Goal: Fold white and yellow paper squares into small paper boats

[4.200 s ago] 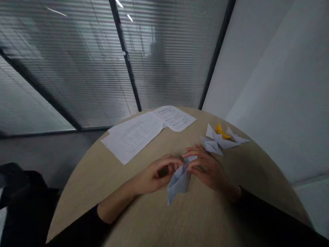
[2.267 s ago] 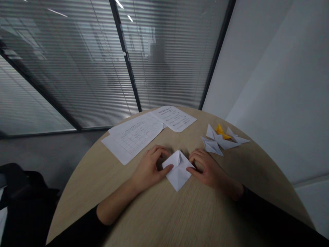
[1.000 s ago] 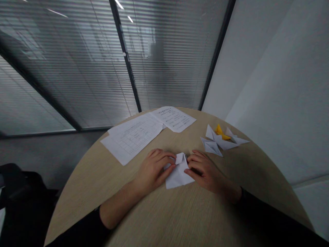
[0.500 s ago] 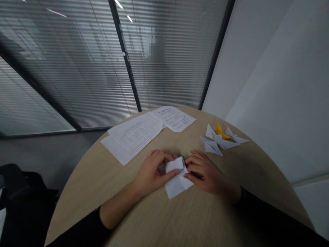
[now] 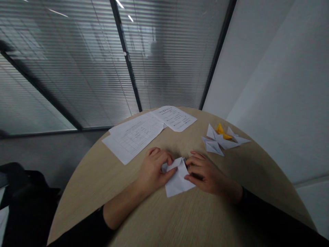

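A white sheet of paper (image 5: 179, 183), partly folded, lies on the round wooden table (image 5: 195, 223) between my hands. Its far edge is bent over toward me. My left hand (image 5: 156, 168) pinches the folded flap at the upper left, thumb on top and fingers curled behind. At the right edge, my right hand (image 5: 202, 171) holds the same paper between thumb and bent fingers. The fingertips of both hands hide parts of the fold.
Folded white paper figures (image 5: 226, 142) and a yellow one (image 5: 222, 131) stand at the right. Printed sheets (image 5: 136, 137) lie toward the far left edge. A black chair (image 5: 31, 202) stands left of the table. Beyond is a glass partition with blinds (image 5: 102, 68).
The flap that stood rolled up under my left hand is now flatter and folded lower. My left fingers have curled in more tightly. My right hand has hardly moved.
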### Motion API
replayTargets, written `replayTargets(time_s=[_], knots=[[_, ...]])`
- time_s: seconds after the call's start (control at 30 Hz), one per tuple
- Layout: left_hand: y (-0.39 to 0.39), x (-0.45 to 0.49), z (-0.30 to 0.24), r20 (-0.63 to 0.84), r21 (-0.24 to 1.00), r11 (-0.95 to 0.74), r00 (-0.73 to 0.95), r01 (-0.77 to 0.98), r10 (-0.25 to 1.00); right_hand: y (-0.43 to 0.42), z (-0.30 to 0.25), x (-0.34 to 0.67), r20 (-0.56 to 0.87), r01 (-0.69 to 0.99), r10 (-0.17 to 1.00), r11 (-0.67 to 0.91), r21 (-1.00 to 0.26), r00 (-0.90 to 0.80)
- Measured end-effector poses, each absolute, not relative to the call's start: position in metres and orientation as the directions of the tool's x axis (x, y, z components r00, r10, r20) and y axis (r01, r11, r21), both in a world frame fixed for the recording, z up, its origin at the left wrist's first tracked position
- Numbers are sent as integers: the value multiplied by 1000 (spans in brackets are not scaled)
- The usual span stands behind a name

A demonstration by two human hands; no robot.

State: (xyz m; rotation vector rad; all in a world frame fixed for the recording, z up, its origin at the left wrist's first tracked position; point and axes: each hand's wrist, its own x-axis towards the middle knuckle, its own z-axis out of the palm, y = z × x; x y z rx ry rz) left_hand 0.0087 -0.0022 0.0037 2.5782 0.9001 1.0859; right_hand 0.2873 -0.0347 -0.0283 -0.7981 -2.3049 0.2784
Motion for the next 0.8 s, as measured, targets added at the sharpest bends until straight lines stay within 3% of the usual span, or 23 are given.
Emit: replayTargets(time_s=[0.23,0.43,0.63,0.8], knots=[[-2,8,4,523,427,-803,611,415,594,-34,-28,288,540,492,621,782,-382,-568],[4,6,-7,597,514,-790,522,334,609,-34,-29,289,545,508,628,775,-375,-556],[5,-1,6,659,482,-854,560,198,502,-38,-25,293,573,545,713,691,-474,-404],[6,-3,5,665,486,-853,553,190,502,-34,-37,293,553,615,777,601,-510,-301]])
